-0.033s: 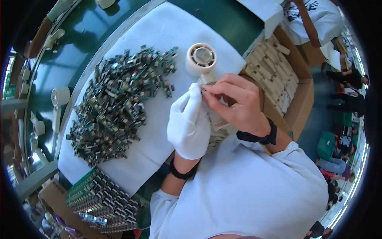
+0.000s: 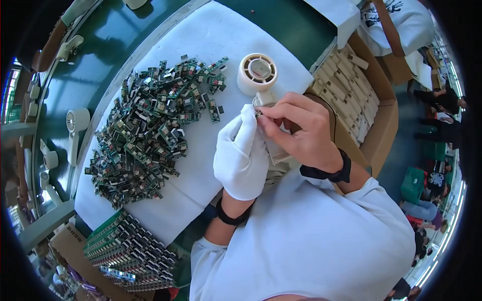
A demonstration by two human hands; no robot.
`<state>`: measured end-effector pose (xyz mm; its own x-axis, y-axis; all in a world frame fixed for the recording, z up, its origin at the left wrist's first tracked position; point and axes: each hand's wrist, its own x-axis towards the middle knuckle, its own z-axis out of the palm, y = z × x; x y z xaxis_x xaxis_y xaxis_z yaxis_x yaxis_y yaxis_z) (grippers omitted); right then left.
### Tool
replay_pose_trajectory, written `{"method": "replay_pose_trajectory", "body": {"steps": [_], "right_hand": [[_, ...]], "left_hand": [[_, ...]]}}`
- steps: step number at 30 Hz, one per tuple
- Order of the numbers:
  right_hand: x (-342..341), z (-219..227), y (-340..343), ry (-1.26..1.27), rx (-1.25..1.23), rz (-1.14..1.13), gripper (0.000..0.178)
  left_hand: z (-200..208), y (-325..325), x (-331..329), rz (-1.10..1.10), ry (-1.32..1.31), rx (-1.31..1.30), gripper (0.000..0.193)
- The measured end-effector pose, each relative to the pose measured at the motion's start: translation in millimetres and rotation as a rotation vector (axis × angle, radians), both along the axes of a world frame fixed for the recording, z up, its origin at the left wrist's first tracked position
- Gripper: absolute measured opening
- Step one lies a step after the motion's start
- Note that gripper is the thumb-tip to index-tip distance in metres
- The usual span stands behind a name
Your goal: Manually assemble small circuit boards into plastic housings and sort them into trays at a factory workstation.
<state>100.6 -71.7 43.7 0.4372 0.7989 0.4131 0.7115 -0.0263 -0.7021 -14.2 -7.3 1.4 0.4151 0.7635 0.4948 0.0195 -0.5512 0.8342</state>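
In front of my chest, my left hand point(image 2: 241, 155), in a white glove, is closed around the handle of a cream handheld fan point(image 2: 243, 80). The fan's round head points away from me and rests at the white sheet. My bare right hand point(image 2: 306, 128) is closed in a pinch over the handle. Between its thumb and forefinger, a small green and dark circuit board point(image 2: 259, 114) peeks out beside the gloved fingertips. Most of that board, and part of the handle, are hidden by my fingers. Left of my hands lies a large heap of small circuit boards point(image 2: 145, 135).
A white foam sheet point(image 2: 198, 170) covers the green table. Stacked board panels point(image 2: 125, 256) stand at the lower left. To the right, a cardboard box point(image 2: 384, 130) holds cream handle parts point(image 2: 346, 90). Another fan point(image 2: 77, 123) lies beyond the left rail. A person's arm point(image 2: 389, 27) shows top right.
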Motion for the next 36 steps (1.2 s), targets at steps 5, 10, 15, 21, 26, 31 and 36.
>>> {"method": "replay_pose_trajectory", "body": {"steps": [5, 10, 15, 21, 26, 31, 36], "right_hand": [[2, -4, 5, 0.063, -0.016, -0.025, 0.013], [9, 4, 10, 0.102, -0.059, 0.002, 0.019], [40, 22, 30, -0.046, -0.013, 0.101, 0.039], [124, 45, 74, 0.162, -0.419, 0.464, 0.057], [183, 49, 201, 0.144, -0.437, 0.36, 0.054], [138, 8, 356, -0.029, -0.531, 0.299, 0.061], [36, 3, 418, -0.055, -0.592, 0.493, 0.059]], "left_hand": [[-3, 2, 2, 0.037, 0.002, -0.035, 0.04], [-5, 8, 6, 0.063, -0.026, -0.057, 0.041], [6, 15, -6, 0.111, -0.008, 0.017, 0.042], [14, 17, -22, 0.117, 0.199, 0.164, 0.05], [4, 20, -29, 0.304, 0.517, 0.358, 0.045], [-6, 23, -9, 0.365, 0.724, 0.377, 0.039], [-6, 29, -4, 0.378, 0.838, 0.407, 0.036]]}}
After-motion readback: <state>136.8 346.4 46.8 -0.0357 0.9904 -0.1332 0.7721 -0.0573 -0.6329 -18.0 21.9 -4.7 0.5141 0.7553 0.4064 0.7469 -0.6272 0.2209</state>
